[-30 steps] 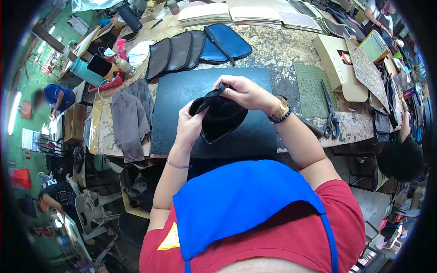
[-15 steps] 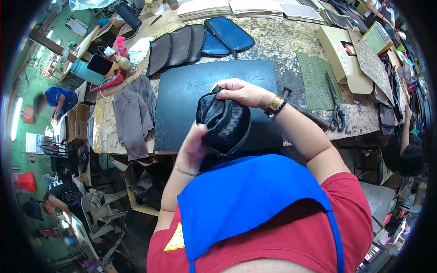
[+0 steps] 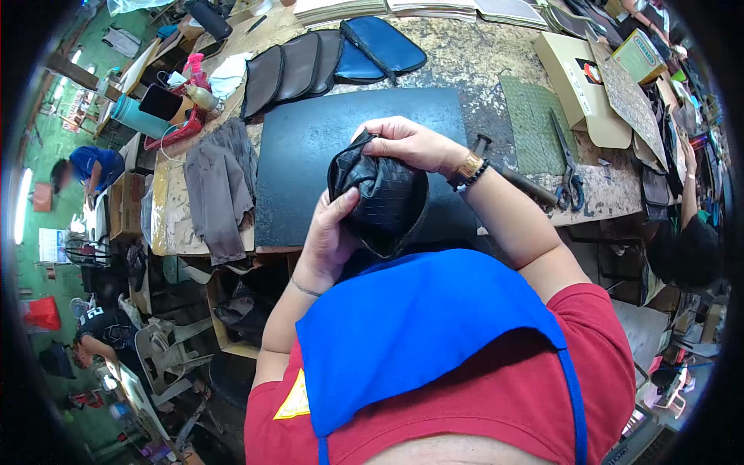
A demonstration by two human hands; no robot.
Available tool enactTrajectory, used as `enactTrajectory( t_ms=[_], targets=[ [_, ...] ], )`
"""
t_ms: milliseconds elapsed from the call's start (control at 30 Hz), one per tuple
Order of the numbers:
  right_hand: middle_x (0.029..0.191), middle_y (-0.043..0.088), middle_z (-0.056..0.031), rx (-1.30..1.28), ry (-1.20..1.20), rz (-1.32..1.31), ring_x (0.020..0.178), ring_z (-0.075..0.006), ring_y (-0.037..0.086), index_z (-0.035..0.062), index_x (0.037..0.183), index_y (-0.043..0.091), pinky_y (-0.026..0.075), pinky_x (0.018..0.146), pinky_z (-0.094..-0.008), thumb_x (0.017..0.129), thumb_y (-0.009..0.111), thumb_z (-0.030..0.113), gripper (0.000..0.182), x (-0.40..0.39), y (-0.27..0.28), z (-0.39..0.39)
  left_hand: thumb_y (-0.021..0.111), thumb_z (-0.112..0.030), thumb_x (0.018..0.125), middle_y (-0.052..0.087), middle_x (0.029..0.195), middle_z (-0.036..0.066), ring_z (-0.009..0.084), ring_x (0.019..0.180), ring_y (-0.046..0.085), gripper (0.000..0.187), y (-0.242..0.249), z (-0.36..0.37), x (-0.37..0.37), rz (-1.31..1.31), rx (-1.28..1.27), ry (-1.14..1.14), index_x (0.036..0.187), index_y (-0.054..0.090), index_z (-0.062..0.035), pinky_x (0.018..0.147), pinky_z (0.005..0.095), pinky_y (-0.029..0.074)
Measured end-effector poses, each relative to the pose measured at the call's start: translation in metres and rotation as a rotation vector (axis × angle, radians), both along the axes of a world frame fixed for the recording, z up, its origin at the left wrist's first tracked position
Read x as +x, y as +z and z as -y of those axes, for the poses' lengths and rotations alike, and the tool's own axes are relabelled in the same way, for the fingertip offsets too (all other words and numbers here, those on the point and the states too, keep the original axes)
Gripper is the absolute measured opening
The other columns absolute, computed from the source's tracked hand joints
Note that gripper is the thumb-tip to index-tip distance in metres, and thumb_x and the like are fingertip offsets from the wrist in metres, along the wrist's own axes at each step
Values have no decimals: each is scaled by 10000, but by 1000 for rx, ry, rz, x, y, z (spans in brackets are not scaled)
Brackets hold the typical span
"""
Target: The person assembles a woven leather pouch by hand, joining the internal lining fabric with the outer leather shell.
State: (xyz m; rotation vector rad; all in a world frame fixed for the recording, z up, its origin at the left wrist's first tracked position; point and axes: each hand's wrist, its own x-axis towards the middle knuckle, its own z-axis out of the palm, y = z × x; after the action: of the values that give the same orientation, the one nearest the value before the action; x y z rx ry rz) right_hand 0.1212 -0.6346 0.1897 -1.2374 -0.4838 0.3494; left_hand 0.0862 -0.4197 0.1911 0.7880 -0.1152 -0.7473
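Observation:
A black leather pouch (image 3: pixel 387 205) with a crocodile-like pattern is folded and bunched between my two hands, held above the dark cutting mat. My left hand (image 3: pixel 329 232) grips its left side, the thumb pressed on the folds and the other fingers partly hidden behind it. Up at the top edge, my right hand (image 3: pixel 411 147) pinches the leather between thumb and fingers. Under the pouch, the dark mat (image 3: pixel 294 170) covers the front middle of the table. Beyond the mat lie several flat zip pouches, brown ones (image 3: pixel 298 70) and blue ones (image 3: pixel 387 50).
To the right are scissors (image 3: pixel 567 167), a hammer-like tool (image 3: pixel 519 182), a green textured sheet (image 3: pixel 535 124) and a cardboard box (image 3: pixel 573 85). Grey cloth (image 3: pixel 217 194) hangs over the front edge at left, near a red basket (image 3: pixel 174 136). Other people work on both sides.
My left thumb has moved up and right onto the pouch's folds. The pouch has turned slightly, showing more of its patterned face. My right hand keeps its pinch at the top.

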Motion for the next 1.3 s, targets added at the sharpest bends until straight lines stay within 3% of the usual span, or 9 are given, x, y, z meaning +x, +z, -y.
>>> enactTrajectory(
  t_ms=[67, 167, 300, 333, 433, 533, 600, 900, 1300],
  targets=[
    [1022, 654, 4, 51, 39, -56, 958, -56, 583, 3, 1109, 627, 478, 893, -237, 987, 583, 180, 219, 1, -2, -4, 744, -240, 838, 599, 1237, 120, 229, 1122, 598, 604, -7, -5, -3, -122, -25, -52, 1335, 478, -24, 975, 387, 484],
    [1009, 648, 2, 119, 131, -105, 948, -63, 581, 17, 1073, 633, 475, 883, -240, 973, 599, 180, 195, 1, 2, -16, 759, -237, 806, 597, 1238, 129, 239, 1122, 600, 649, -19, -11, -3, -179, -221, -201, 1341, 470, -10, 997, 396, 476],
    [998, 651, 3, -4, 132, -54, 920, -63, 585, 12, 1069, 639, 485, 861, -235, 973, 595, 173, 192, 5, -1, -16, 736, -193, 793, 618, 1182, 119, 214, 1059, 632, 600, 4, -17, 7, 52, 19, -193, 1305, 499, 11, 930, 353, 520],
    [991, 648, 8, -73, 81, -35, 930, -62, 576, 13, 1072, 636, 477, 869, -232, 981, 577, 163, 186, 9, -6, -12, 736, -186, 797, 652, 1093, 83, 161, 984, 647, 498, 9, -20, 16, 146, 235, -187, 1224, 568, 9, 875, 301, 531],
    [958, 633, 20, -253, -100, 16, 926, -53, 551, 16, 1066, 631, 462, 870, -229, 998, 545, 155, 177, 10, -2, -9, 711, -142, 885, 668, 1031, 42, 99, 942, 624, 302, 7, -9, 21, 387, 415, 39, 1134, 625, 6, 855, 251, 505],
    [910, 619, 16, -368, -338, 114, 867, -49, 531, 10, 1040, 620, 470, 809, -240, 998, 554, 164, 173, 9, -2, -20, 700, -114, 911, 672, 1037, 43, 93, 940, 620, 267, -6, 6, 20, 480, 326, 230, 1137, 628, 9, 858, 243, 498],
    [873, 616, 13, -406, -475, 168, 818, -50, 525, 4, 1038, 617, 474, 748, -245, 993, 563, 156, 168, 6, 2, -24, 704, -107, 909, 676, 1045, 48, 94, 940, 622, 264, -4, 8, 26, 446, 297, 243, 1136, 632, 7, 855, 240, 500],
    [881, 626, 13, -453, -308, 61, 824, -49, 534, 6, 1051, 622, 476, 750, -241, 1000, 554, 176, 190, 1, 14, -18, 692, -209, 927, 709, 978, 55, 120, 867, 671, 255, -11, -5, 32, 170, 114, 87, 1086, 661, -12, 799, 264, 535],
    [936, 620, 31, -224, -49, -6, 884, -38, 528, 27, 1070, 621, 470, 806, -238, 1007, 553, 219, 213, -2, 1, -21, 604, -402, 949, 593, 1269, 138, 253, 1166, 579, 573, -27, -3, -1, -159, -210, -116, 1363, 475, -27, 1003, 420, 467]
  ],
)
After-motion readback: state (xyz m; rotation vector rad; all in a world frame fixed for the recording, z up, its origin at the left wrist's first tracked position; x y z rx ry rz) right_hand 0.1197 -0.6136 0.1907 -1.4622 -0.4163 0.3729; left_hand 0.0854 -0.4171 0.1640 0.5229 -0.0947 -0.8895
